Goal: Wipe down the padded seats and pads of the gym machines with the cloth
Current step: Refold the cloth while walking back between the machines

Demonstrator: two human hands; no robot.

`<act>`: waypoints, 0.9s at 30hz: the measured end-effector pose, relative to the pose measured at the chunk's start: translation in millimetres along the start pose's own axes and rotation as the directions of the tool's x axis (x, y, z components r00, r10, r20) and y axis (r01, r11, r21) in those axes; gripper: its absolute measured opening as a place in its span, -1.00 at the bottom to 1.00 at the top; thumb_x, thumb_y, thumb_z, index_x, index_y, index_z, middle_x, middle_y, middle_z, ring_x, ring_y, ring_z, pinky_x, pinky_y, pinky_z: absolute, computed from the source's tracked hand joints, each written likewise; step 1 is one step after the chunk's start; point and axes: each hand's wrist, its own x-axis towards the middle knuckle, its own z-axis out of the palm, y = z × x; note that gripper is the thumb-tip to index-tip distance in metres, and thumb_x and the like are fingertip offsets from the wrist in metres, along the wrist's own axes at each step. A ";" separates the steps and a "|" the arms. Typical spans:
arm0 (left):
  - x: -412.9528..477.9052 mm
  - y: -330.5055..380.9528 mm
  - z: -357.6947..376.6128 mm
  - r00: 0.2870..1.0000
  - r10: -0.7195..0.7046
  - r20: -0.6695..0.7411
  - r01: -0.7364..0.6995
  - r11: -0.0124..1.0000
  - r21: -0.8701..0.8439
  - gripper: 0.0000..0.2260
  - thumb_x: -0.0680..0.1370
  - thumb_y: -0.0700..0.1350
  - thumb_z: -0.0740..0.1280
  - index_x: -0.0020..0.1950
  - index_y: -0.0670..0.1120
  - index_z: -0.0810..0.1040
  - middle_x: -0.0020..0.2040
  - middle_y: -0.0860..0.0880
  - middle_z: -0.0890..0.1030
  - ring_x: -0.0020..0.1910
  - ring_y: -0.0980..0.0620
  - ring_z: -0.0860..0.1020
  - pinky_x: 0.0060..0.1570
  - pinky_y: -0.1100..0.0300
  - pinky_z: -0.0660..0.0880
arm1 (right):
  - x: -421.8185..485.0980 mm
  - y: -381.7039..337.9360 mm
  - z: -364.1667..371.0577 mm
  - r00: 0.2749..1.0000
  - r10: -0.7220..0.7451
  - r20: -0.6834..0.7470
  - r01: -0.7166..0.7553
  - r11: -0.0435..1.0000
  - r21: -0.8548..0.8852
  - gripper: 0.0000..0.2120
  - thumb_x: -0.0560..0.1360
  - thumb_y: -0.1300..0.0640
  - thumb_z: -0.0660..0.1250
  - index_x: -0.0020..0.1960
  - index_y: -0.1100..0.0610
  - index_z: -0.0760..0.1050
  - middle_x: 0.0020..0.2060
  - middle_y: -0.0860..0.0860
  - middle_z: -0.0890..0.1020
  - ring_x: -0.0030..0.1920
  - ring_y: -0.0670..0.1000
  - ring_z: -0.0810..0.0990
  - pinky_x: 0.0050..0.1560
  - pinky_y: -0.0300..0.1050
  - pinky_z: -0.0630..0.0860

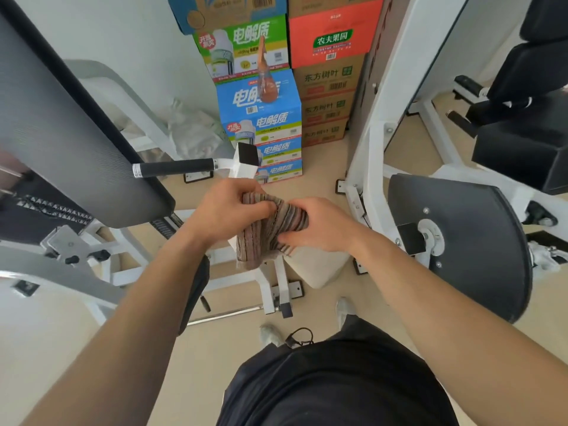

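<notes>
1. The cloth (276, 224), striped and bunched, is held in the air in front of the person, between two gym machines and above the floor (322, 167). It touches no pad.
2. The left hand (227, 210) grips its upper left part and the right hand (321, 226) its right side. The hands are close together, with the cloth gathered between them and a loose tail hanging below.
3. My reading is that the cloth is being folded or re-bunched for a wipe that has not yet begun.
4. Risk: if either grip loosens while the hands rework the cloth, the hanging tail could pull it down. On the floor it would pick up grit that would then be rubbed into a pad.
5. Risk: the handle (175, 167) juts out just beyond the left hand, so a loose tail could snag on it on the way to the left pad (61, 133).
6. Risk: a thick wad would meet the left pad or the right pad (461, 241) with only a small face and leave patches unwiped.
7. The left fingers (264, 207) are curled over the cloth's top edge, pinching it.
8. The right fingers (296, 204) are curled over the cloth, with the thumb at its lower edge. Neither hand is spread.
9. The folds hide the fingertips, so the grip is probably firm, but I cannot tell.
10. Stacked boxes (261, 112) stand beyond the hands.
</notes>
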 end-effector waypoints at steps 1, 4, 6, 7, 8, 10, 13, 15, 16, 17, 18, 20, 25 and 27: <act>-1.6 -1.3 3.7 0.998 -0.055 0.028 0.059 0.985 -0.160 -0.87 0.49 -0.02 0.44 -0.22 -0.04 0.64 -0.27 0.08 0.64 -0.27 0.13 0.58 -0.23 0.26 0.48 | 0.8 4.5 -1.2 1.000 0.008 -0.001 -0.008 0.999 0.043 -0.81 0.42 0.19 0.52 0.01 0.17 0.64 -0.15 0.10 0.71 -0.16 -0.02 0.64 -0.10 0.00 0.56; -3.1 -18.0 27.6 0.973 -0.193 0.128 0.227 0.688 -0.689 -0.81 0.60 -0.12 0.34 -0.17 -0.03 0.68 -0.21 0.02 0.71 -0.20 0.09 0.67 -0.21 0.25 0.57 | -0.3 22.1 -8.4 0.991 0.107 0.080 -0.131 0.894 0.429 -0.82 0.53 0.34 0.39 0.11 0.18 0.61 -0.01 0.18 0.71 -0.02 0.03 0.68 0.03 0.01 0.64; -4.7 -33.4 47.6 0.926 -0.243 0.288 0.362 0.362 -0.859 -0.71 0.62 -0.01 0.29 0.22 -0.15 0.62 0.11 -0.17 0.69 0.10 -0.13 0.66 0.06 -0.02 0.60 | -1.1 35.5 -10.1 0.975 0.172 0.137 -0.220 0.746 0.629 -0.80 0.58 0.32 0.31 0.13 0.12 0.61 -0.01 0.12 0.72 0.02 0.09 0.69 0.08 0.06 0.63; -6.8 -40.4 58.9 0.901 -0.249 0.355 0.413 0.244 -0.878 -0.61 0.61 0.05 0.28 0.34 -0.15 0.55 0.21 -0.19 0.65 0.19 -0.18 0.62 0.14 -0.09 0.56 | -1.3 43.0 -8.9 0.968 0.207 0.139 -0.245 0.686 0.685 -0.80 0.59 0.29 0.29 0.12 0.11 0.62 -0.04 0.11 0.72 0.00 0.10 0.68 0.09 0.09 0.61; -9.2 -44.7 70.0 0.891 -0.239 0.385 0.430 0.173 -0.886 -0.58 0.61 0.06 0.27 0.40 -0.13 0.50 0.24 -0.19 0.63 0.20 -0.17 0.61 0.15 -0.09 0.56 | -1.7 50.3 -6.6 0.961 0.242 0.130 -0.258 0.634 0.729 -0.81 0.59 0.27 0.29 0.11 0.11 0.64 -0.06 0.11 0.72 0.00 0.11 0.67 0.10 0.11 0.58; -11.8 -52.5 92.2 0.904 -0.210 0.372 0.401 0.116 -0.909 -0.60 0.61 -0.03 0.27 0.42 -0.15 0.48 0.20 -0.18 0.62 0.13 -0.13 0.62 0.07 -0.02 0.60 | -4.0 63.2 -0.5 0.944 0.312 0.103 -0.269 0.553 0.789 -0.81 0.59 0.22 0.29 0.12 0.12 0.64 -0.05 0.13 0.71 0.02 0.14 0.65 0.12 0.15 0.56; -12.6 -59.7 125.1 0.909 -0.282 0.307 0.358 0.151 -0.921 -0.63 0.60 -0.25 0.29 0.42 -0.18 0.46 0.19 -0.23 0.60 0.03 -0.14 0.62 -0.07 0.00 0.63 | -11.7 84.3 11.0 0.910 0.404 0.095 -0.313 0.515 0.798 -0.81 0.59 0.23 0.30 0.16 0.09 0.60 -0.05 0.11 0.72 -0.03 0.11 0.69 -0.02 0.07 0.64; -11.2 -59.6 142.5 0.867 -0.441 0.235 0.373 0.258 -0.891 -0.63 0.57 -0.36 0.28 0.38 -0.17 0.47 0.13 -0.22 0.65 -0.07 -0.12 0.66 -0.19 0.04 0.63 | -17.4 98.1 18.7 0.880 0.465 0.097 -0.369 0.542 0.755 -0.76 0.58 0.29 0.32 0.17 0.04 0.57 -0.07 0.08 0.71 -0.11 0.07 0.70 -0.19 -0.04 0.64; -10.4 -58.1 150.6 0.841 -0.509 0.184 0.392 0.338 -0.856 -0.64 0.57 -0.38 0.30 0.35 -0.15 0.46 0.10 -0.18 0.67 -0.10 -0.10 0.68 -0.26 0.08 0.63 | -19.7 105.9 22.8 0.863 0.497 0.088 -0.399 0.566 0.722 -0.73 0.57 0.32 0.32 0.16 0.01 0.56 -0.07 0.07 0.71 -0.13 0.07 0.69 -0.23 -0.06 0.63; -10.1 -56.8 158.4 0.825 -0.548 0.138 0.411 0.414 -0.812 -0.63 0.56 -0.38 0.32 0.32 -0.09 0.45 0.09 -0.15 0.68 -0.10 -0.08 0.69 -0.29 0.10 0.63 | -21.0 115.0 26.7 0.847 0.526 0.071 -0.424 0.590 0.686 -0.70 0.56 0.34 0.32 0.15 -0.02 0.55 -0.06 0.07 0.70 -0.14 0.07 0.69 -0.22 -0.05 0.62; -8.1 -58.1 166.7 0.820 -0.563 0.105 0.429 0.483 -0.763 -0.59 0.56 -0.36 0.34 0.34 -0.04 0.43 0.10 -0.13 0.67 -0.08 -0.07 0.69 -0.28 0.09 0.65 | -21.6 123.3 30.2 0.835 0.548 0.050 -0.443 0.616 0.651 -0.67 0.56 0.35 0.33 0.16 -0.05 0.55 -0.05 0.07 0.69 -0.13 0.08 0.69 -0.19 -0.03 0.63; -1.3 -64.8 182.9 0.820 -0.568 0.069 0.453 0.570 -0.686 -0.55 0.55 -0.32 0.37 0.39 -0.01 0.41 0.15 -0.12 0.64 -0.02 -0.10 0.69 -0.16 -0.02 0.68 | -20.9 138.0 35.5 0.816 0.578 0.017 -0.473 0.650 0.595 -0.65 0.55 0.36 0.33 0.15 -0.06 0.56 -0.02 0.10 0.69 -0.07 0.11 0.70 -0.07 0.06 0.66; 23.4 -78.7 216.7 0.818 -0.575 -0.012 0.498 0.718 -0.486 -0.39 0.56 -0.14 0.41 0.56 0.06 0.25 0.37 -0.04 0.54 0.10 0.01 0.60 -0.03 0.18 0.55 | -2.6 173.9 44.2 0.770 0.638 -0.015 -0.550 0.675 0.493 -0.59 0.57 0.28 0.33 0.38 0.04 0.44 0.06 0.03 0.64 0.02 0.06 0.64 0.06 -0.01 0.58; 34.5 -89.4 227.6 0.788 -0.616 0.021 0.579 0.728 -0.366 -0.28 0.57 -0.01 0.39 0.63 0.00 0.08 0.50 -0.02 0.41 0.32 -0.05 0.51 0.18 0.13 0.45 | 4.3 190.9 45.4 0.723 0.685 -0.090 -0.625 0.704 0.339 -0.58 0.56 0.19 0.32 0.41 0.14 0.41 0.09 0.03 0.58 0.08 0.09 0.58 -0.08 -0.13 0.46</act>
